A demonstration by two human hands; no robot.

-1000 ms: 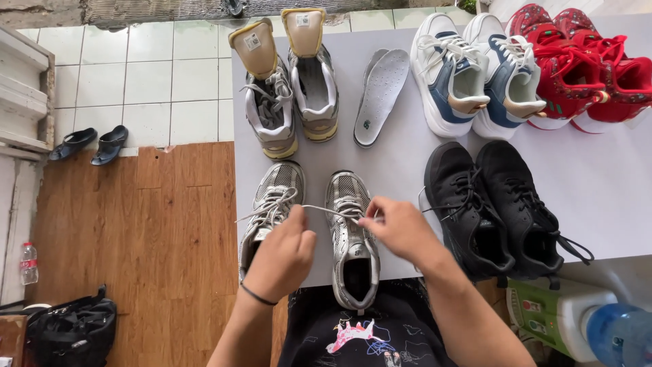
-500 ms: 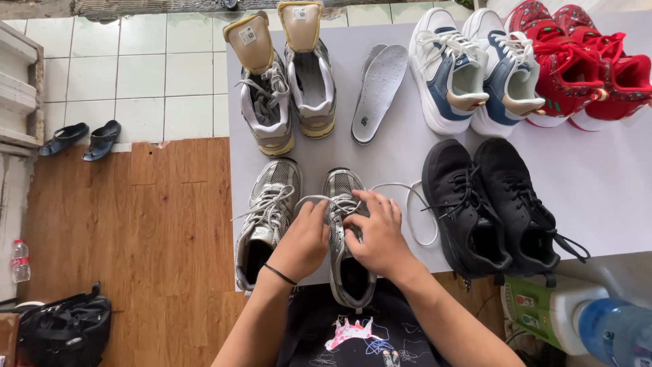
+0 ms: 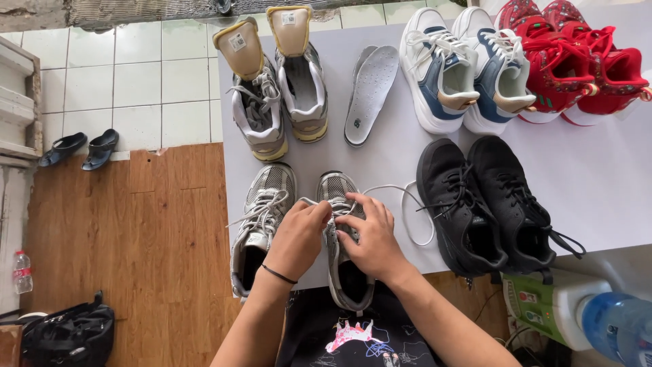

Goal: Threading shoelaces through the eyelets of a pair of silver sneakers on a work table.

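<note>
Small white labels (image 3: 237, 42) on two tan shoe tongues, table's far end

Obstacles about my hands: grey mesh sneaker (image 3: 261, 224) at nine o'clock, touching close; black knit sneaker pair (image 3: 485, 204) at three, loose white lace loop (image 3: 414, 214) between. Passage: bare white tabletop (image 3: 380, 160) at twelve, before the white perforated insole (image 3: 370, 95).

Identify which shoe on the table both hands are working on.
The right-hand silver sneaker of the front pair; left hand and right hand rest on its laces.
</note>
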